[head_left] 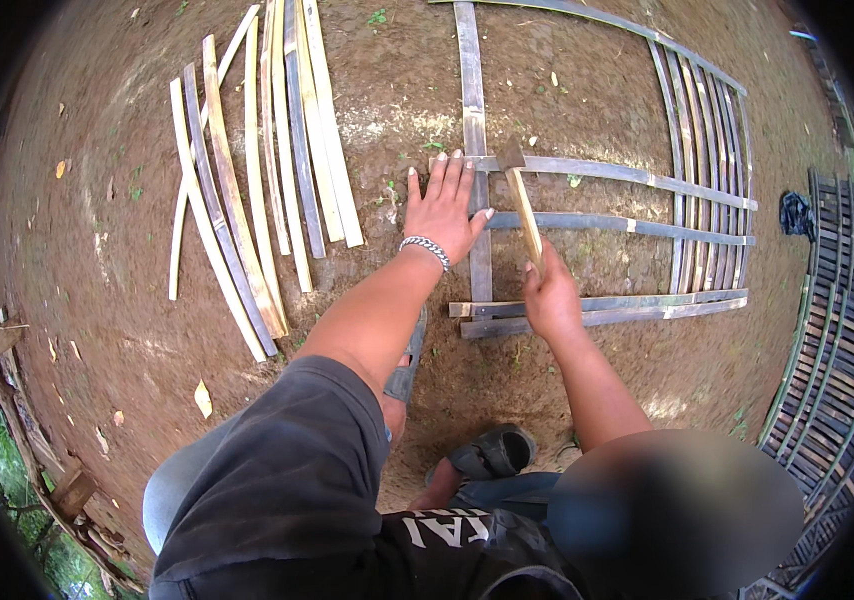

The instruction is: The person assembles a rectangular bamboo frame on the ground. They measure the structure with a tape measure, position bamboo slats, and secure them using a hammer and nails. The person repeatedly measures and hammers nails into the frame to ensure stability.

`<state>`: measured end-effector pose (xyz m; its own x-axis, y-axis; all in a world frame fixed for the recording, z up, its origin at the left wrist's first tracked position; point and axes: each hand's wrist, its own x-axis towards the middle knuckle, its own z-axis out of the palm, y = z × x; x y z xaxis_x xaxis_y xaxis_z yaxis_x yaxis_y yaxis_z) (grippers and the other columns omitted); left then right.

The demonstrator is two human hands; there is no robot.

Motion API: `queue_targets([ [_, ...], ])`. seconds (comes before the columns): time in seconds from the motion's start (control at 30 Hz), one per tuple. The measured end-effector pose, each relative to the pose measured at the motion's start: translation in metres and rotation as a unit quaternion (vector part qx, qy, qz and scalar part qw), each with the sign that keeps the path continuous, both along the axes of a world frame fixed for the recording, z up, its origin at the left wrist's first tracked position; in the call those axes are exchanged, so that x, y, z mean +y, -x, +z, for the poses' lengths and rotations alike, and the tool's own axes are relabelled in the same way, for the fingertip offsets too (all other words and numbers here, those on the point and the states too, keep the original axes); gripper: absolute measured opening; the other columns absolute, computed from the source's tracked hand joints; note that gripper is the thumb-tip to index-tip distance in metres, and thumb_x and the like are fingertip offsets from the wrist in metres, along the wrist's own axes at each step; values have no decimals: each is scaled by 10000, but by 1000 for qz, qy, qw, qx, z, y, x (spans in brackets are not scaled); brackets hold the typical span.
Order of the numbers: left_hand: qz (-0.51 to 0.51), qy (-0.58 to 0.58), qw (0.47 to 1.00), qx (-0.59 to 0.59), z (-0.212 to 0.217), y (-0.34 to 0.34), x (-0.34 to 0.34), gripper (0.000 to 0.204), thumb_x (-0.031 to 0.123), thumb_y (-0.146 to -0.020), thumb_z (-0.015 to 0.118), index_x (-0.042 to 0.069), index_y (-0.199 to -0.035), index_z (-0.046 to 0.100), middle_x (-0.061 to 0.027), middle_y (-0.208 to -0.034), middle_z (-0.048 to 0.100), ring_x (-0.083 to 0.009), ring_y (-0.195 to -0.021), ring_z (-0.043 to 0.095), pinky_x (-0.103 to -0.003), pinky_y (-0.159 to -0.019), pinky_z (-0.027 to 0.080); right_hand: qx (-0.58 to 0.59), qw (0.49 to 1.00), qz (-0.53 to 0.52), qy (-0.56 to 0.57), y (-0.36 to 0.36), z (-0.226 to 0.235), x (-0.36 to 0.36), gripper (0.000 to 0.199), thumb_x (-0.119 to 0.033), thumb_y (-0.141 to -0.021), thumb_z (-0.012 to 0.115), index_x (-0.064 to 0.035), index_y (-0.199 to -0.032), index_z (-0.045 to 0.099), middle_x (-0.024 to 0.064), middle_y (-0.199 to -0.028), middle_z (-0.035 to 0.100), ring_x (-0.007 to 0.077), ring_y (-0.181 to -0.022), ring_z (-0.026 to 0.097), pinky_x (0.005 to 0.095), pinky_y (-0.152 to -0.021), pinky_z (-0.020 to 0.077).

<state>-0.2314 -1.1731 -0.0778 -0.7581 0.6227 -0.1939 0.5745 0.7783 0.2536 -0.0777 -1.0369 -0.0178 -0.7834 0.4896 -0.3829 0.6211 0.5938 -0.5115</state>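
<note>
On the ground ahead lies a frame of flat bamboo slats [597, 226], with a row of narrow cross slats [707, 170] at its right end. My left hand [442, 200] is spread flat, fingers apart, beside the upright slat [472, 80] where it meets a lengthwise one. A chain bracelet circles that wrist. My right hand [552, 297] is wrapped round the wooden handle of a hammer [524, 210]. The dark hammer head is over the lengthwise slat, just right of my left hand; whether it touches cannot be made out.
Loose bamboo strips [257, 160] lie side by side at the left, one crossing under others. A slatted bamboo panel [832, 320] and a black plastic bag [797, 215] are at the right. Branches [22, 430] edge the left side. My sandalled feet [492, 453] stand close below.
</note>
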Motion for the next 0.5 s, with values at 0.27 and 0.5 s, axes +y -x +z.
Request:
queue_targets([
  [0.27, -3, 18, 1000, 11, 3, 0, 2, 761, 524, -1007, 445, 73, -1593, 262, -108, -1680, 187, -289, -1558, 140, -581, -1238, 115, 89, 992, 64, -56, 8, 18, -11, 510, -132, -973, 574, -102, -1466, 446, 264, -1246, 608, 468, -1091, 625, 524, -890, 532],
  [0.5, 4, 7, 1000, 2, 2, -1, -2, 747, 514, -1008, 451, 68, -1584, 288, -116, -1680, 187, -299, -1557, 141, -573, -1238, 131, 105, 991, 63, -58, 18, 28, -9, 548, -139, -973, 579, -120, -1493, 408, 249, -1272, 602, 459, -1082, 632, 532, -886, 536],
])
